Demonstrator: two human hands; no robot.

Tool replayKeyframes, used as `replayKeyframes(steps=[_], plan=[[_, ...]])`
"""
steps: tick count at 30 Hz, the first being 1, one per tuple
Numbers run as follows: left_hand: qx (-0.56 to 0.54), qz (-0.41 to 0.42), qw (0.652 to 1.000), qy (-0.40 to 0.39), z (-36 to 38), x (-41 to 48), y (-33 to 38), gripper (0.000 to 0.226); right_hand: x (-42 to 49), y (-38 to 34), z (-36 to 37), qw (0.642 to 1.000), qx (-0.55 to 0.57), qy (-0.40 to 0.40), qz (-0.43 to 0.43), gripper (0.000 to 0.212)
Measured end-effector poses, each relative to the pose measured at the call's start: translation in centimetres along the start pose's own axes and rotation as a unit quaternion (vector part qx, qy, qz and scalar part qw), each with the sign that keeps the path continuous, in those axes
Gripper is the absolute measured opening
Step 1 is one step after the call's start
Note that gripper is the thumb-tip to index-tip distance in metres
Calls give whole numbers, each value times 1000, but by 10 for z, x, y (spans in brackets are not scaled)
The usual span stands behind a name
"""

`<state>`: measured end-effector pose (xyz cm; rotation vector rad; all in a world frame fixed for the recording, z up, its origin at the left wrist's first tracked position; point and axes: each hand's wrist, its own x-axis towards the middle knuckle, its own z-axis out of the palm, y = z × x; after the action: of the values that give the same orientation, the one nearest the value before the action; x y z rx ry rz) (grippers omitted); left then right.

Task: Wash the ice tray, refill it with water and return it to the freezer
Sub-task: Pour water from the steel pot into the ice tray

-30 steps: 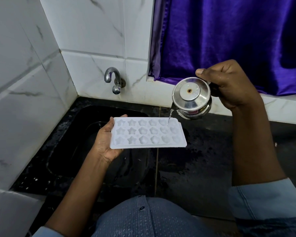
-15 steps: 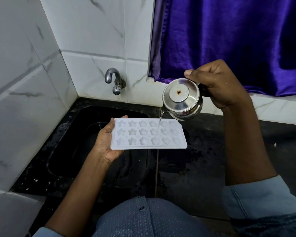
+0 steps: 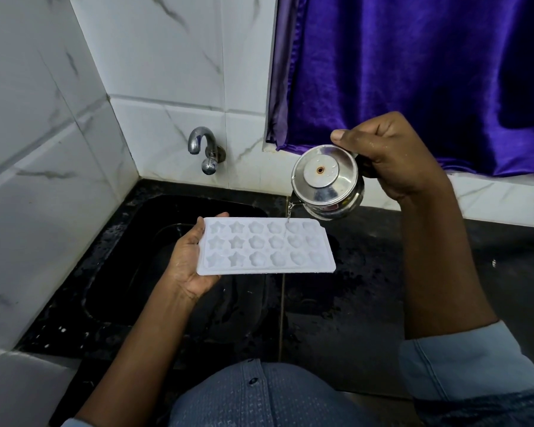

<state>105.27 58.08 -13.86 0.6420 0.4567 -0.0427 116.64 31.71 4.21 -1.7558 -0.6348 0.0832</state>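
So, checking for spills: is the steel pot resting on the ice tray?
Apart. Head view: the steel pot hangs above the ice tray, a water stream falling through the gap.

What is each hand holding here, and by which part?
Left hand holds the white ice tray by its left short end. Right hand grips the tilted steel pot on its right side.
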Motion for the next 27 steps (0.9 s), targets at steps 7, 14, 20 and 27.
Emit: replayKeyframes(steps=[7, 14, 20, 27], plan=[[2, 2, 1000, 1, -2, 0, -2, 47, -2, 0, -1, 1000, -8, 7, 4, 56], [6, 0, 1000, 1, -1, 0, -2, 47, -3, 1, 2, 1000, -9, 11, 18, 54], [16, 2, 1000, 3, -3, 6, -3, 47, -3, -2, 8, 1000, -12, -1, 25, 50], [13, 3, 1000, 4, -3, 8, -5, 46, -2, -11, 16, 1000, -20, 7, 8, 59]])
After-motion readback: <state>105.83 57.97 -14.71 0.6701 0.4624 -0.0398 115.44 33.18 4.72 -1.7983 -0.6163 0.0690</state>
